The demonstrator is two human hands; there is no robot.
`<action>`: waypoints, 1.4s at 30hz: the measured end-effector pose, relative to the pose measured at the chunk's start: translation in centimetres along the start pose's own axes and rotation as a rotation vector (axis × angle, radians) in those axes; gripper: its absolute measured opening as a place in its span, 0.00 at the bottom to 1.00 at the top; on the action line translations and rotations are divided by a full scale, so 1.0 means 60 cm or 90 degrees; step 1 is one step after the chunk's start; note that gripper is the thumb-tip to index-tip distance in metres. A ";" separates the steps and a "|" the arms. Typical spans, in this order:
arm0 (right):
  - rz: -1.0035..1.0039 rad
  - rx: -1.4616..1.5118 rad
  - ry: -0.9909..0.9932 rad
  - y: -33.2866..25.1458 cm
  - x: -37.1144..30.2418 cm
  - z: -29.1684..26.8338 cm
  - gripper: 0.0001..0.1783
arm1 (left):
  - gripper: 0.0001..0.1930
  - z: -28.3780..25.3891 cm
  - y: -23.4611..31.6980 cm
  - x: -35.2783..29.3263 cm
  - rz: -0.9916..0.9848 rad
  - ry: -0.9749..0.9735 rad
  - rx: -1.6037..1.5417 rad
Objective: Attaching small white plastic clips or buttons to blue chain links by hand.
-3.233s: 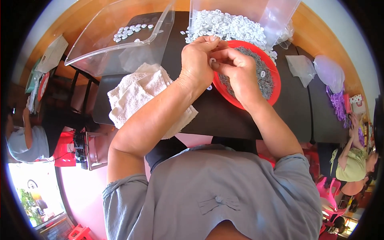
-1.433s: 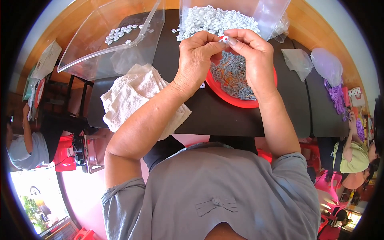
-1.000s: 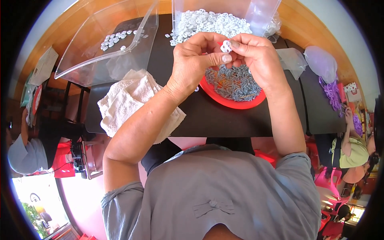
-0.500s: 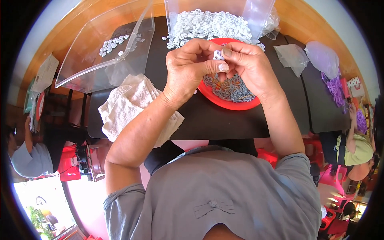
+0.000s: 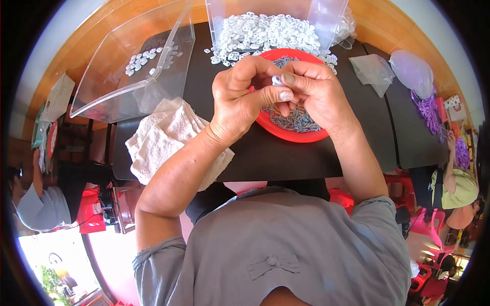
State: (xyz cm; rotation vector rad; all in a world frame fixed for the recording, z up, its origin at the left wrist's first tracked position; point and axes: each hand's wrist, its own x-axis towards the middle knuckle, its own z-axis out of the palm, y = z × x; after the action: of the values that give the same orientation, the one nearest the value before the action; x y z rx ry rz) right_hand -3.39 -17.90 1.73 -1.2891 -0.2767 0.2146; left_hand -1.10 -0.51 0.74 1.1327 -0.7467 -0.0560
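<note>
My left hand pinches a small white plastic piece between thumb and fingers. Meeting it from the other side, my right hand is closed too, its thumb and forefinger pressed at the piece's edge. Whether the right fingertips also hold a pin is hidden. Both hands are held over a round red dish full of small grey pin-like parts, some orange among them. Behind, a heap of similar white pieces spills from the mouth of a clear plastic bin.
A crumpled cream towel lies by my left forearm on the dark table. At the far left a clear tub leans over several white pieces. Plastic bags and purple strands are at the right. People sit at both sides.
The white piece has turned in my fingers, from its holed face showing to a narrower side. My hands have shifted slightly left and down, uncovering more of the dish's far part.
</note>
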 end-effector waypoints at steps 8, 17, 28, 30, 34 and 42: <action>-0.013 0.076 -0.031 0.015 0.000 -0.002 0.13 | 0.09 -0.004 -0.005 0.000 0.007 -0.007 0.011; -0.060 0.078 -0.061 0.024 0.004 -0.008 0.12 | 0.09 -0.015 -0.022 0.004 0.023 -0.033 0.023; -0.096 -0.843 0.155 0.020 0.009 -0.040 0.10 | 0.07 -0.067 0.112 0.042 0.293 0.324 0.482; -0.044 -1.045 0.159 0.024 0.008 -0.051 0.14 | 0.05 -0.094 0.152 0.059 0.215 0.370 0.676; 0.038 -1.119 0.059 0.027 0.021 -0.048 0.11 | 0.08 -0.140 0.161 0.072 0.395 0.346 0.911; -0.140 -0.919 0.157 0.042 0.023 -0.059 0.04 | 0.05 -0.098 0.012 0.041 0.061 0.030 0.793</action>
State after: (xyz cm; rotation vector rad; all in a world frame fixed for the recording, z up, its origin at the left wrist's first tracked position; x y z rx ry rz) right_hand -0.95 -20.05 -1.45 -2.6568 -0.3652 -0.4355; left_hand 3.88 3.52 1.31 2.2543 -0.7869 0.5914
